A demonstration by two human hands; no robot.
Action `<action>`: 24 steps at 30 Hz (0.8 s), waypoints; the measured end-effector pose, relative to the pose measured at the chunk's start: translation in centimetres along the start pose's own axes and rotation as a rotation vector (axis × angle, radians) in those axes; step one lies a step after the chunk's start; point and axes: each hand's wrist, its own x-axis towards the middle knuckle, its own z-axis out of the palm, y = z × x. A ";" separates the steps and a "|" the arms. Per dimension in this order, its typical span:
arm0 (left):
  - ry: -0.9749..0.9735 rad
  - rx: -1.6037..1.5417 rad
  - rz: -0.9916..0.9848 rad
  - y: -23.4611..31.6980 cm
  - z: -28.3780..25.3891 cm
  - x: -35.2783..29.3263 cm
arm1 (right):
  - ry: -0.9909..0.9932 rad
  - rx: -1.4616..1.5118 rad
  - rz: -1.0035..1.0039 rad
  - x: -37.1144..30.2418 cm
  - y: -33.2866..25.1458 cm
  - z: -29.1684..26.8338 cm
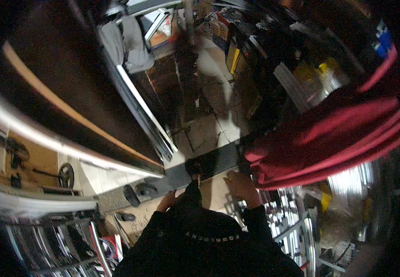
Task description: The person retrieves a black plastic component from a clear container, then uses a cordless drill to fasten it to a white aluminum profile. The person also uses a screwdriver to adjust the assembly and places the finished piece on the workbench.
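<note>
A long dark grey flat bar [213, 161] runs from lower left to right across my front, above a tiled floor. My left hand [166, 201] is just below the bar's near edge, largely hidden by my black sleeve. My right hand [241, 183] rests against the bar's near edge, right beside a hanging red cloth [329, 138]. A small pale tip [199, 178] shows between the hands at the bar's edge. The picture is blurred, so neither hand's grip is clear.
A big dark panel [57, 78] with a pale wooden edge and a shiny metal frame leans at the left. Dark sandals [132, 195] lie on the floor. Metal racks [57, 244] fill the lower left, bright metal profiles [292, 221] the lower right. Cluttered shelves [264, 60] stand behind.
</note>
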 end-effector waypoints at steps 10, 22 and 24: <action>-0.434 0.218 0.101 6.3 -9.5 33.2 | -0.209 0.313 0.508 16.7 5.6 -7.5; 0.191 0.003 0.171 23.1 -19.6 65.1 | -0.284 0.282 0.530 46.2 28.5 -15.1; 0.220 -0.030 0.091 28.4 -24.5 69.5 | -0.246 0.263 0.483 52.7 31.4 -18.0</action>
